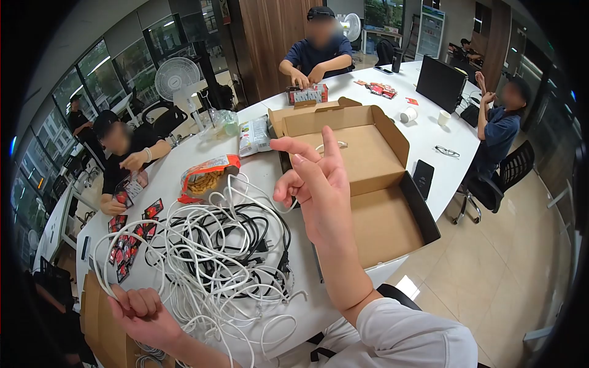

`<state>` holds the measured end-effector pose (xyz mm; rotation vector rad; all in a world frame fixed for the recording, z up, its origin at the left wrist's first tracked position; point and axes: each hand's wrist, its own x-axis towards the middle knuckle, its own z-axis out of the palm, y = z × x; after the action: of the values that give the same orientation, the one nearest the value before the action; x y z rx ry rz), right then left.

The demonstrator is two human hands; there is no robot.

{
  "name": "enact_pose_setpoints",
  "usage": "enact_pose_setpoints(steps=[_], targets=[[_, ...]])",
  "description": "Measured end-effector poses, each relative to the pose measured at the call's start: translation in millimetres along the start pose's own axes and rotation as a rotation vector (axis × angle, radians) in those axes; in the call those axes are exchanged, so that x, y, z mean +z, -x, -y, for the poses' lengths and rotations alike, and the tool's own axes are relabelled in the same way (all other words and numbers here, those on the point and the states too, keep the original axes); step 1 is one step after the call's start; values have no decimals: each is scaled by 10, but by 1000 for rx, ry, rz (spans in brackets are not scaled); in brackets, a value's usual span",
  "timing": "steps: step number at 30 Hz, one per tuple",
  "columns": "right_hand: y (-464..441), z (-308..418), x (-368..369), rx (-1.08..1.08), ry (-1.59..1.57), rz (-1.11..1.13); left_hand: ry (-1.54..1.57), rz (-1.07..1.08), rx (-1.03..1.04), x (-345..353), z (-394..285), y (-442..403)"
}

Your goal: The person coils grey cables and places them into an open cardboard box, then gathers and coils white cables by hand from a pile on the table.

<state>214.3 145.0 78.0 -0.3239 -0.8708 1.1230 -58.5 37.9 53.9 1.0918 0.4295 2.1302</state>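
My left hand is closed round a loop of white cable at the lower left, beside the tangle. White cables lie heaped with black cables on the white table. Raised over the table, in front of the open cardboard box, my right hand has its fingers apart and shows nothing in it. A red snack bag with its mouth open lies behind the cables. To their left are several small red and black packets.
A black-sided open box sits at the table's right edge. People sit at the left, far side and right. Further back are a monitor, paper cups, glasses and a phone. Another cardboard box stands at the lower left.
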Motion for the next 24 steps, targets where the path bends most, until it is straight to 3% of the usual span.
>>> enact_pose_setpoints(steps=[24], targets=[[21, -46, 51, 39, -1, 30, 0, 6, -39, 35, -18, 2]])
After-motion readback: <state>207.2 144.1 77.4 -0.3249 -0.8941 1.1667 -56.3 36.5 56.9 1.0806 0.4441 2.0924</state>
